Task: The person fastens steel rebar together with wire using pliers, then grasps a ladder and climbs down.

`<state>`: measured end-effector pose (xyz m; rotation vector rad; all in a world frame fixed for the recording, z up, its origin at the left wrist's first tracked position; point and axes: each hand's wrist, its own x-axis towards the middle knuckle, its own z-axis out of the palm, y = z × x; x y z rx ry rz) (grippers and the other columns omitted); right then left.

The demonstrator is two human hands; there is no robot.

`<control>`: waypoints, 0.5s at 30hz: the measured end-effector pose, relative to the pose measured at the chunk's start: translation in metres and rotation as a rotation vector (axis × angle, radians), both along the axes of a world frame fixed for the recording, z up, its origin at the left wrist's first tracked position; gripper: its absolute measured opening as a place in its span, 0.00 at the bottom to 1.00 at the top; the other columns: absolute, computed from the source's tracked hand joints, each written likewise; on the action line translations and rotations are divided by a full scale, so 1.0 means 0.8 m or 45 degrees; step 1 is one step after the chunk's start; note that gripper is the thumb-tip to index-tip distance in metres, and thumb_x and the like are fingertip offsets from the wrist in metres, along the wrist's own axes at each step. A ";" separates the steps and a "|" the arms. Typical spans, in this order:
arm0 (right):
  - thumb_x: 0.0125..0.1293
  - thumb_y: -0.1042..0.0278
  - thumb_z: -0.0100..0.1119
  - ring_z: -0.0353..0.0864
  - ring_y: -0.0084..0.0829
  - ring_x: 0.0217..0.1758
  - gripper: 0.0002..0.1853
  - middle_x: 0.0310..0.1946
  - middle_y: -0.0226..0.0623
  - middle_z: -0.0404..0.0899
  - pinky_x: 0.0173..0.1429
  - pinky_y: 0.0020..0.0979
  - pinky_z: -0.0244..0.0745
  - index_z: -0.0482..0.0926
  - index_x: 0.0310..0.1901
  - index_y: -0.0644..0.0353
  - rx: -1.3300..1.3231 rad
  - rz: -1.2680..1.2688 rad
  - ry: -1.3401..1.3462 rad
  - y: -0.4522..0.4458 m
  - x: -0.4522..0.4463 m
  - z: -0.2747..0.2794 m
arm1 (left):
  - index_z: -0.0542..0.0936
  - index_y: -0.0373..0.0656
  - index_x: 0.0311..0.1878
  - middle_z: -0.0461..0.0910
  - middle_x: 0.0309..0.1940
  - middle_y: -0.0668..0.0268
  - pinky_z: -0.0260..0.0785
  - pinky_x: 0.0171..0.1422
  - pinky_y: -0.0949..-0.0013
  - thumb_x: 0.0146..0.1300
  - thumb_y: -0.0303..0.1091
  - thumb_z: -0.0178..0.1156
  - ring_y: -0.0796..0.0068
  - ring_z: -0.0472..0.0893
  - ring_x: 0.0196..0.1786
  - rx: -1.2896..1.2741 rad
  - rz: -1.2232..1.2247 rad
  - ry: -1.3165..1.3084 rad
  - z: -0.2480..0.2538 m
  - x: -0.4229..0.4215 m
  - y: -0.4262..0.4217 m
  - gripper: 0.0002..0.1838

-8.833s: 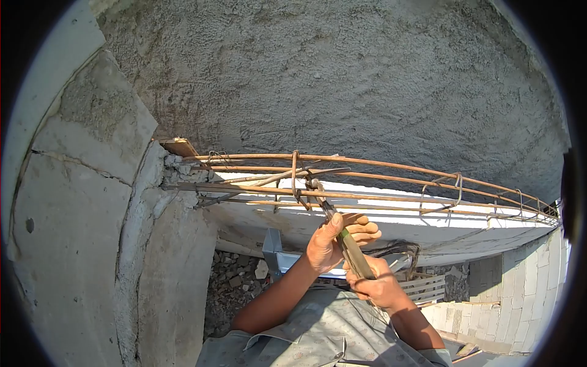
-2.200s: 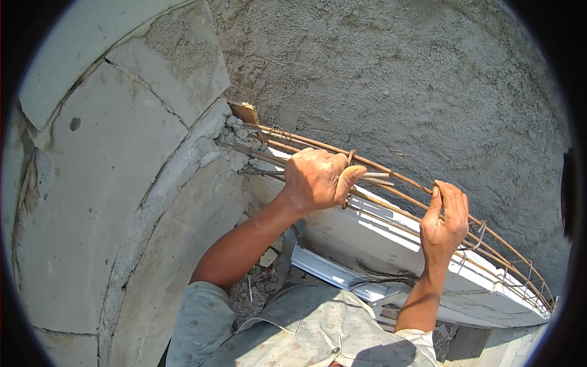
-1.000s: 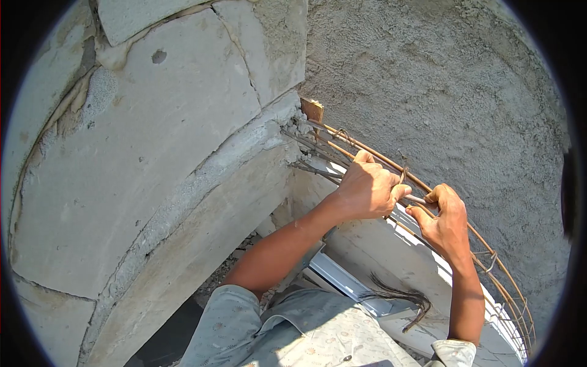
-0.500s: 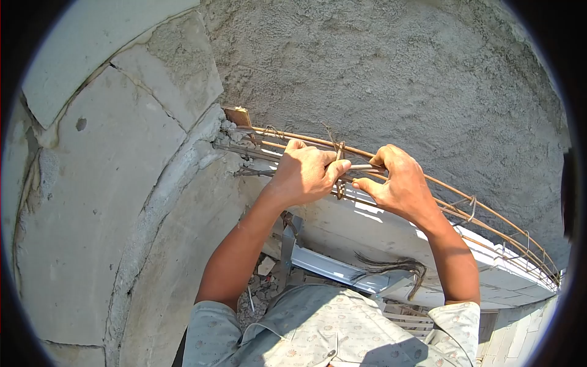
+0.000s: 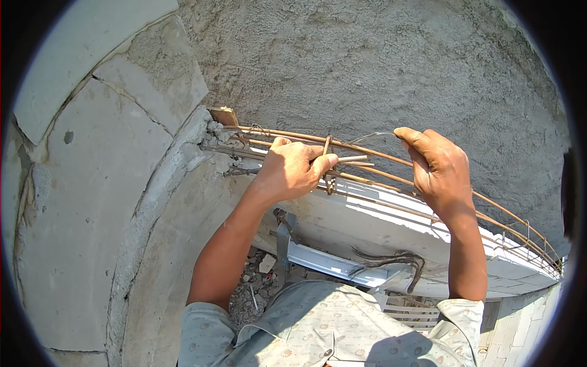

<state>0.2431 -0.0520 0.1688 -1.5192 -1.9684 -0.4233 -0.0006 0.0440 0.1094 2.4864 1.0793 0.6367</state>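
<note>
My left hand (image 5: pixel 288 170) is closed round rebar beside a stirrup (image 5: pixel 329 153), its thumb and index finger pinching at the crossing. To the right, my right hand (image 5: pixel 441 168) is raised over the bars, its fingertips pinching the end of a thin wire (image 5: pixel 376 134). That wire runs left toward the stirrup. The long rusty rebars (image 5: pixel 391 177) stretch from the broken concrete at the left to the far right, above a white block wall (image 5: pixel 361 220). A short bar end sticks out just right of my left thumb.
A bundle of dark wires (image 5: pixel 397 258) hangs by a metal channel (image 5: pixel 324 263) below the wall. Rubble (image 5: pixel 260 281) lies lower left. A wood piece (image 5: pixel 224 116) stands at the rebar's left end. Rough grey plaster (image 5: pixel 342 67) fills the top.
The long tool seen earliest is out of my hands. My right hand has moved from the bars up and right, with the wire now drawn out from the stirrup. My left hand stays on the rebar.
</note>
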 end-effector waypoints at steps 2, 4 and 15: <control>0.62 0.73 0.62 0.81 0.39 0.36 0.13 0.29 0.35 0.78 0.38 0.41 0.77 0.86 0.48 0.51 0.035 -0.030 -0.283 -0.001 0.007 0.018 | 0.85 0.45 0.33 0.76 0.16 0.62 0.61 0.55 0.59 0.75 0.52 0.52 0.59 0.78 0.28 0.020 -0.014 -0.036 -0.003 0.000 0.000 0.23; 0.61 0.73 0.61 0.81 0.37 0.38 0.15 0.30 0.33 0.78 0.39 0.39 0.78 0.86 0.49 0.50 0.066 -0.070 -0.556 0.005 0.006 0.032 | 0.85 0.45 0.33 0.76 0.16 0.62 0.61 0.55 0.60 0.75 0.52 0.52 0.59 0.78 0.29 0.027 -0.011 -0.031 -0.001 0.001 -0.001 0.23; 0.60 0.70 0.61 0.88 0.42 0.41 0.06 0.33 0.44 0.87 0.42 0.41 0.83 0.86 0.34 0.58 -0.455 0.202 -0.895 0.062 -0.052 0.042 | 0.84 0.44 0.35 0.78 0.21 0.63 0.64 0.55 0.61 0.74 0.48 0.56 0.62 0.78 0.32 0.177 -0.014 -0.086 -0.011 -0.002 -0.002 0.19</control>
